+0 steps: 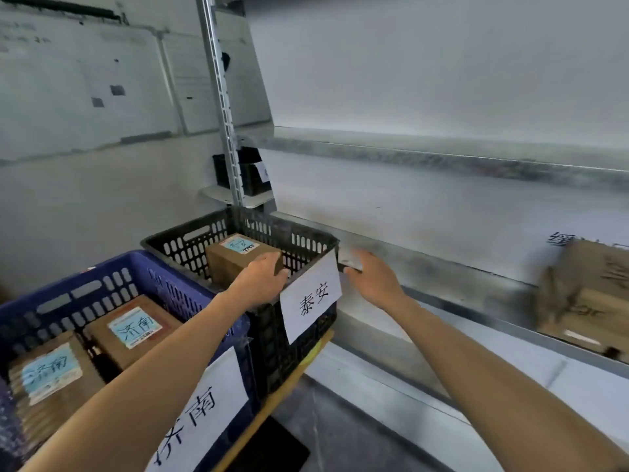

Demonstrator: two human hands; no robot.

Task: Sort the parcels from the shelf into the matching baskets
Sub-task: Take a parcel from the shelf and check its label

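Observation:
My left hand grips a small brown cardboard parcel with a blue label, inside the black basket. That basket carries a white sign with black characters. Just right of the basket, my right hand hovers with fingers spread and holds nothing, close to the metal shelf edge. The blue basket at lower left holds two brown parcels with blue labels, and has its own white sign. More brown parcels sit blurred on the shelf at far right.
A metal shelf upright rises behind the black basket. An upper shelf board runs to the right. Whiteboards hang on the left wall. Both baskets rest on a yellow-edged platform above a grey floor.

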